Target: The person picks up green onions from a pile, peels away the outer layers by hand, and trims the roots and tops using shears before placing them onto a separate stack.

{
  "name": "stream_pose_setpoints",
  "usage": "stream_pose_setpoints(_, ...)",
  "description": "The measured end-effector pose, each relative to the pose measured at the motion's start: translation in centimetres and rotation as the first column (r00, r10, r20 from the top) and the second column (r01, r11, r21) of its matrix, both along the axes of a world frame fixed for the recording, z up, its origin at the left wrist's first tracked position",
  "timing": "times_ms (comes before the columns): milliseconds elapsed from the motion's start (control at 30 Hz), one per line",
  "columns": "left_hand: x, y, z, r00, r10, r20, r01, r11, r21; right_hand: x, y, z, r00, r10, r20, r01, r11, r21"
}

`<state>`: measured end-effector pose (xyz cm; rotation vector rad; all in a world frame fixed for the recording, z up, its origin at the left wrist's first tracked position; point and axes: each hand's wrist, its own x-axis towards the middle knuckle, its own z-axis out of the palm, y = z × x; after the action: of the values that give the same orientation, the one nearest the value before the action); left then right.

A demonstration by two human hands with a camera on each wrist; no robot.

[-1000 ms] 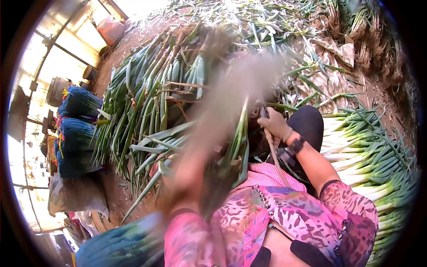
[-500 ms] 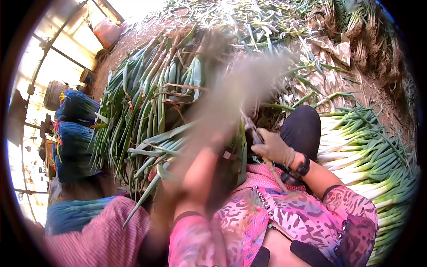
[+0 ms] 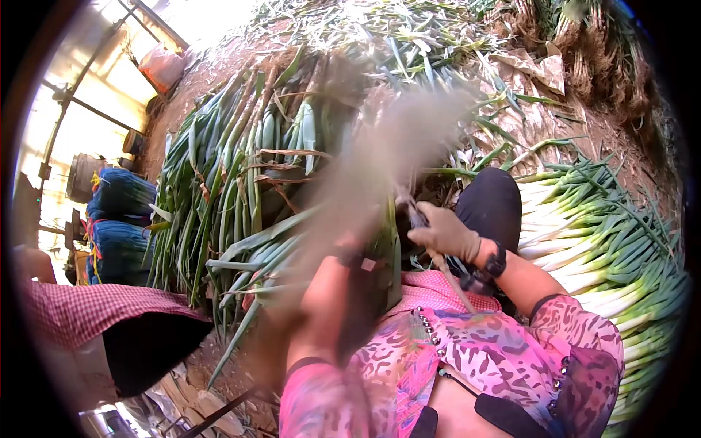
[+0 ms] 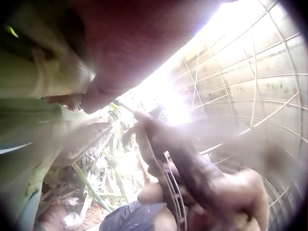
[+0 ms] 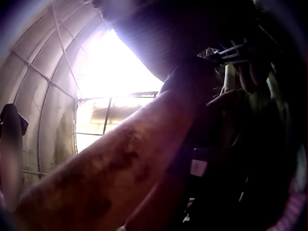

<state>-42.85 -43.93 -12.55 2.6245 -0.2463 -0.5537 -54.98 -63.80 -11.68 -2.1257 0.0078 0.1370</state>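
My right hand (image 3: 444,232), gloved, grips a dark-handled tool (image 3: 416,217) with a hose trailing toward my lap; in the left wrist view its fingers curl round the tool's metal lever (image 4: 174,192). A wide blur in the head view hides my left hand beyond the wrist. My left hand (image 4: 134,43) fills the top of the left wrist view, beside broad green leaves (image 4: 24,120); its fingers and any grasp are unclear. Long leafy onion stalks (image 3: 241,153) lie in a heap left of the blur.
Cleaned white-and-green stalks (image 3: 584,248) lie at my right. Blue-wrapped bundles (image 3: 120,248) stand at the left, near a person in checked cloth (image 3: 109,310). Loose trimmings (image 3: 365,29) cover the ground ahead; rooted bunches (image 3: 591,66) lie at the upper right.
My right hand with the tool has shifted slightly left and closer to my body. A person in checked cloth has come into view at the left, where a lower blue-green bundle was visible.
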Motion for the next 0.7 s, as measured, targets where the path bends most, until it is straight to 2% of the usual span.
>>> stream_pose_setpoints(33,0.0,0.0,-0.2,1.000,-0.004,-0.009,0.004,1.000,-0.004,-0.5,0.1,-0.1,0.999,0.031,-0.016,-0.031,1.000,-0.001)
stream_pose_setpoints(100,-0.4,-0.3,-0.4,1.000,-0.031,0.000,0.031,0.999,-0.007,0.8,-0.2,-0.6,1.000,-0.012,0.017,0.012,0.999,-0.031)
stream_pose_setpoints(133,-0.9,-0.4,-0.3,0.999,-0.049,0.018,0.049,0.999,-0.008,2.3,-0.4,-1.1,0.999,-0.032,0.038,0.033,0.999,-0.042)
stream_pose_setpoints(167,-1.4,-0.4,-0.3,0.997,-0.066,0.036,0.066,0.998,-0.008,4.5,-0.9,-2.1,0.998,-0.051,-0.039,0.051,0.999,-0.008)
stream_pose_setpoints(200,-1.9,-0.4,-0.2,0.995,-0.082,0.054,0.082,0.997,-0.007,7.2,-1.3,-3.8,0.997,-0.073,-0.001,0.073,0.997,-0.008)
stream_pose_setpoints(233,-2.1,-0.3,-0.6,0.998,-0.052,0.032,0.053,0.998,-0.019,9.7,-1.8,-4.5,0.998,-0.050,-0.049,0.053,0.996,0.067)
stream_pose_setpoints(267,-2.3,-0.3,-0.5,0.999,-0.039,0.005,0.039,0.999,-0.002,12.1,-2.6,-6.3,1.000,-0.017,-0.001,0.017,1.000,-0.008)
stream_pose_setpoints(300,-2.4,-0.3,-0.4,0.999,-0.023,-0.023,0.023,1.000,0.014,14.0,-2.8,-6.0,0.999,0.017,0.046,-0.013,0.996,-0.085)
stream_pose_setpoints(333,-2.4,-0.2,-0.3,0.999,-0.006,-0.049,0.008,1.000,0.029,14.9,-3.4,-5.7,0.993,-0.065,-0.103,0.054,0.993,-0.108)
stream_pose_setpoints(400,-2.4,0.5,-1.9,1.000,0.010,-0.001,-0.010,1.000,0.006,14.6,-3.7,-6.1,0.969,0.156,0.193,-0.109,0.965,-0.237)
stream_pose_setpoints(467,-2.7,0.8,-2.6,0.999,-0.006,0.050,0.008,0.999,-0.035,13.1,-3.4,-5.8,0.995,0.067,0.073,-0.057,0.989,-0.134)
stream_pose_setpoints(500,-3.0,0.7,-1.8,1.000,0.002,-0.011,-0.002,0.999,-0.045,12.3,-3.2,-5.7,1.000,0.022,0.013,-0.021,0.996,-0.086)
stream_pose_setpoints(533,-3.3,0.8,-1.8,0.999,0.003,-0.042,-0.006,0.997,-0.076,12.0,-3.3,-5.7,1.000,-0.013,0.000,0.012,0.988,-0.152)
stream_pose_setpoints(633,-4.4,0.9,-1.0,0.995,0.020,-0.102,-0.035,0.988,-0.150,12.2,-3.9,-4.0,0.979,-0.165,-0.116,0.162,0.986,-0.040)
stream_pose_setpoints(700,-4.6,1.1,-0.5,0.993,0.037,-0.114,-0.058,0.980,-0.189,12.7,-4.0,-5.3,0.989,-0.137,-0.055,0.130,0.984,-0.122)
